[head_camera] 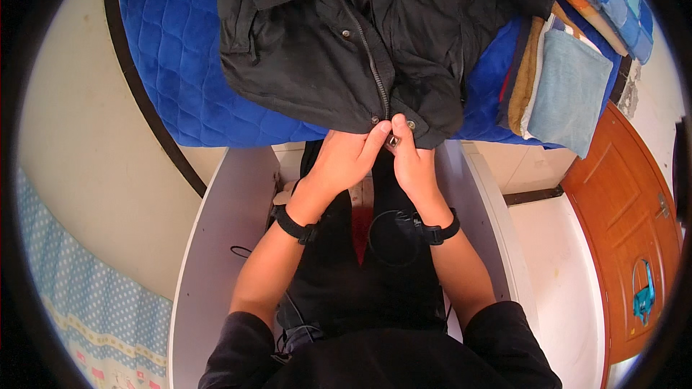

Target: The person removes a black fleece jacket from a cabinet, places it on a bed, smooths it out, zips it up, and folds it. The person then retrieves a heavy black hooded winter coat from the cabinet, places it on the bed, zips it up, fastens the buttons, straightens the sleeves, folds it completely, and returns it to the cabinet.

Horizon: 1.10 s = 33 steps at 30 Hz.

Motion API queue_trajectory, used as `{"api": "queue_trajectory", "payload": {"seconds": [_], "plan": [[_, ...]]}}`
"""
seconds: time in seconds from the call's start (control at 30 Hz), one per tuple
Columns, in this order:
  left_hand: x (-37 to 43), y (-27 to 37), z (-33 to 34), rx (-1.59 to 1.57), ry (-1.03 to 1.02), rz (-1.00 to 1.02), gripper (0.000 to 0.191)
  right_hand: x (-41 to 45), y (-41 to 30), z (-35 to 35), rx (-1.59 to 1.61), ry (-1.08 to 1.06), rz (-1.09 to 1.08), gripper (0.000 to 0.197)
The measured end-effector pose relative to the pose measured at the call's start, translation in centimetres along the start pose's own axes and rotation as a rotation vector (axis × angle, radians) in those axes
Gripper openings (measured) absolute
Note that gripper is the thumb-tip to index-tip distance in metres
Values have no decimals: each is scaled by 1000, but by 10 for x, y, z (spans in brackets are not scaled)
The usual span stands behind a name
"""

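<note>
A black jacket point(303, 70) lies spread front side up before me, its lower hem at the near edge of the blue quilted bedding point(167, 65). Its zipper point(373, 67) runs down the front, with the two sides meeting near the hem. My left hand point(351, 154) pinches the hem at the zipper's lower end, thumb on top and fingers under the cloth. Close beside it, my right hand point(408, 159) grips the other front edge, thumb up. A metal zipper pull point(393, 142) shows between the hands. Snap buttons point(346, 33) dot the front edges.
Folded clothes point(567, 81) are stacked at the right on the bedding, below a blue checked cloth point(616, 0). Pale panels point(216, 259) stand on both sides of my legs. A brown door point(621, 216) is at the far right, a dotted curtain point(97, 275) at the lower left.
</note>
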State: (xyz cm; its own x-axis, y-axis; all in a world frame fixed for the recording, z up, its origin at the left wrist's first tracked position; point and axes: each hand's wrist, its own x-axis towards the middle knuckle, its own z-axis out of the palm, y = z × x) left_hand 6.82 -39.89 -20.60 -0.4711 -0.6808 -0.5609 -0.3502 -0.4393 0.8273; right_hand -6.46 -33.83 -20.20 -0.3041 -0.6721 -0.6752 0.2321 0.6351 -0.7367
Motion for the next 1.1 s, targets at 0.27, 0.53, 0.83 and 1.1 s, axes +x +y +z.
{"api": "queue_trajectory", "payload": {"seconds": [0.27, 0.53, 0.83, 1.1], "plan": [[2, 4, -3, 309, 118, 198, 26, 8, -8, -16, 300, -365, 200, 18], [-1, 7, 3, -374, 19, -172, 32, 9, 1, -41, 234, -421, 279, 15], [-4, 11, 5, -429, 65, -298, 35, 3, -11, -34, 254, -315, 284, 22], [-1, 17, 8, -234, 45, -195, 31, -3, 0, -19, 440, -153, 173, 25]]}}
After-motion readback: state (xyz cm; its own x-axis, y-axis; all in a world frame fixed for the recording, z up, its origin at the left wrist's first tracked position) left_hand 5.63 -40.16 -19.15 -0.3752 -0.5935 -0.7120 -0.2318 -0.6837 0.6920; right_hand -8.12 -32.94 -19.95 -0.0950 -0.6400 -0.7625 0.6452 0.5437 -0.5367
